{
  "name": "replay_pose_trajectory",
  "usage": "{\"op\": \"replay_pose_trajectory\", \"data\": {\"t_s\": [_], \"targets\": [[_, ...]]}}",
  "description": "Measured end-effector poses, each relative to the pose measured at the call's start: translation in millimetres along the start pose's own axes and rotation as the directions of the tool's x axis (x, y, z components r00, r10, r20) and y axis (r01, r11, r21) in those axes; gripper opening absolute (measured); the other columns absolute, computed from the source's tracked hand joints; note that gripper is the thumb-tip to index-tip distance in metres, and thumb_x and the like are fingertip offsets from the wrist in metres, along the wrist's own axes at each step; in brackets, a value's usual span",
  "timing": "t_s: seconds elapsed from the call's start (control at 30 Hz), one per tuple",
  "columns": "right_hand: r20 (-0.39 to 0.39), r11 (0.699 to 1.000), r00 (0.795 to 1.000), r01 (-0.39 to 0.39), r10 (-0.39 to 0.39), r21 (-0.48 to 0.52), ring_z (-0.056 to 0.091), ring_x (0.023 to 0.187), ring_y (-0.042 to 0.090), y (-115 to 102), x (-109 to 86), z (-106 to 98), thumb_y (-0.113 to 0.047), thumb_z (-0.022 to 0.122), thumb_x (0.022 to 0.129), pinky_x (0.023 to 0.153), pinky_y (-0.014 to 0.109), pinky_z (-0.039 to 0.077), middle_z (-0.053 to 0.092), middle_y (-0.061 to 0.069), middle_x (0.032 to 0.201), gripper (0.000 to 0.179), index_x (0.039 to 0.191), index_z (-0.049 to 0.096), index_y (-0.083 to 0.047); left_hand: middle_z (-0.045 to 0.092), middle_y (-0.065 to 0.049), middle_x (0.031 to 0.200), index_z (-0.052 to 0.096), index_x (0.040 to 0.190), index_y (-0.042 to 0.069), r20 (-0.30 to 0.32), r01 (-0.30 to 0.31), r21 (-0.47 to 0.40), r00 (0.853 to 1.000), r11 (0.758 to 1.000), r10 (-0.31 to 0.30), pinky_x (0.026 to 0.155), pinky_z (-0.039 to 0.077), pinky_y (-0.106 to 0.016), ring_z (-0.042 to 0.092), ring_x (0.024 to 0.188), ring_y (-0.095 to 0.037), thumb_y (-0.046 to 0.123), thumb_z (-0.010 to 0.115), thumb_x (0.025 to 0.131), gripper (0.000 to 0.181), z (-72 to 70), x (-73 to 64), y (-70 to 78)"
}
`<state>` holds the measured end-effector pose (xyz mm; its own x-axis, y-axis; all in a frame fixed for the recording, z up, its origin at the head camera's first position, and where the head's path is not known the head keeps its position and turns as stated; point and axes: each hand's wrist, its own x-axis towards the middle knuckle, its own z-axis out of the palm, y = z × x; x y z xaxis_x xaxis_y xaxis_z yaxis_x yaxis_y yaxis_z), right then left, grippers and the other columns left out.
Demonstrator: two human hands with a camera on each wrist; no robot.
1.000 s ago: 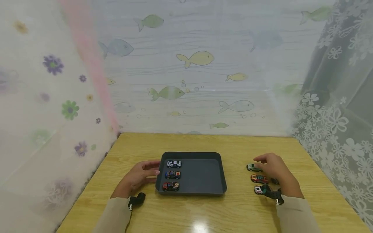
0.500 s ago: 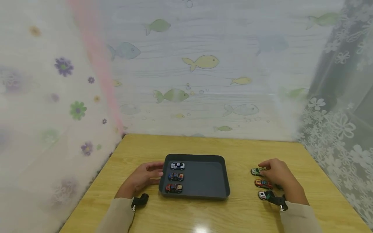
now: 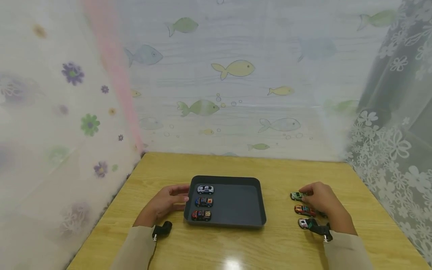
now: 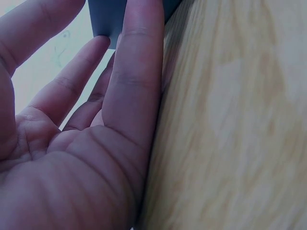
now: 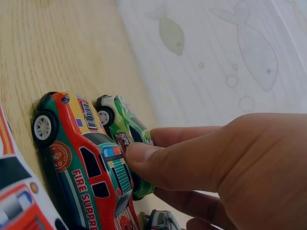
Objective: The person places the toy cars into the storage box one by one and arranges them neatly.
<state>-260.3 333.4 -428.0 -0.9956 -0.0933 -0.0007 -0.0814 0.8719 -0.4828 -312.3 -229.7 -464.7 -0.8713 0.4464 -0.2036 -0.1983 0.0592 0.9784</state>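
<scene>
My right hand (image 3: 322, 198) pinches a green toy car (image 3: 297, 195) between thumb and fingers, at the right of the table; the right wrist view shows its patterned green side (image 5: 125, 122) partly covered by the thumb. Beside it stands a red and yellow toy car (image 3: 305, 210), marked "FIRE SUPPRE" on its green flank. A white toy car (image 3: 303, 223) sits nearer me. My left hand (image 3: 165, 204) touches the left side of a dark grey tray (image 3: 236, 225) with extended fingers (image 4: 136, 72). Three toy cars line the tray's left side: white (image 3: 205, 189), blue (image 3: 204, 202) and red (image 3: 201, 215).
Another small car (image 5: 163, 220) is partly hidden behind my right hand. The wooden table (image 3: 233, 243) meets a fish-patterned curtain (image 3: 229, 112) at the back. Flowered cloth (image 3: 81, 150) hangs at the left, lace (image 3: 395, 142) at the right.
The head view has shifted slightly. My right fingers have come down closer around the green toy car, which remains beside the others. The left hand stays at the tray's edge.
</scene>
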Motion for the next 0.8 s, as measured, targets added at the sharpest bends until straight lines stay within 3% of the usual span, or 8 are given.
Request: {"op": "replay_pose_trajectory", "data": {"t_s": [0.3,0.63,0.8], "targets": [[-0.001,1.000,1.000,-0.008,0.008,0.005,0.069,0.104,0.041,2,1.2,0,-0.011,0.076,0.093,0.084,0.056,0.060,0.074,0.021,0.116,0.028,0.120,0.076,-0.003,0.052,-0.018,0.153,0.049,0.153,0.005,-0.039,0.023,0.017,0.999,1.000,-0.022,0.099,0.060,-0.043,0.062,0.128,-0.026,0.012,0.074,0.097,0.061,0.1,0.3,0.8],[-0.029,0.999,0.999,0.038,-0.037,0.018,0.069,0.105,0.041,-10,1.7,-1,-0.016,0.075,0.094,0.083,0.055,0.060,0.074,0.020,0.117,0.028,0.120,0.077,-0.005,0.046,-0.022,0.157,0.045,0.154,0.002,-0.009,0.004,0.015,1.000,1.000,-0.004,0.100,0.059,-0.044,0.061,0.128,-0.026,0.012,0.072,0.099,0.063,0.6,-1.0,-1.7],[-0.082,0.997,0.995,0.067,-0.065,0.031,0.068,0.106,0.042,-22,3.0,1,-0.018,0.074,0.096,0.083,0.056,0.059,0.074,0.020,0.117,0.029,0.122,0.076,-0.006,0.047,-0.022,0.156,0.045,0.155,0.001,-0.007,0.000,0.019,1.000,1.000,0.001,0.100,0.060,-0.043,0.062,0.127,-0.025,0.013,0.073,0.098,0.064,-0.4,-0.2,-0.8]]}}
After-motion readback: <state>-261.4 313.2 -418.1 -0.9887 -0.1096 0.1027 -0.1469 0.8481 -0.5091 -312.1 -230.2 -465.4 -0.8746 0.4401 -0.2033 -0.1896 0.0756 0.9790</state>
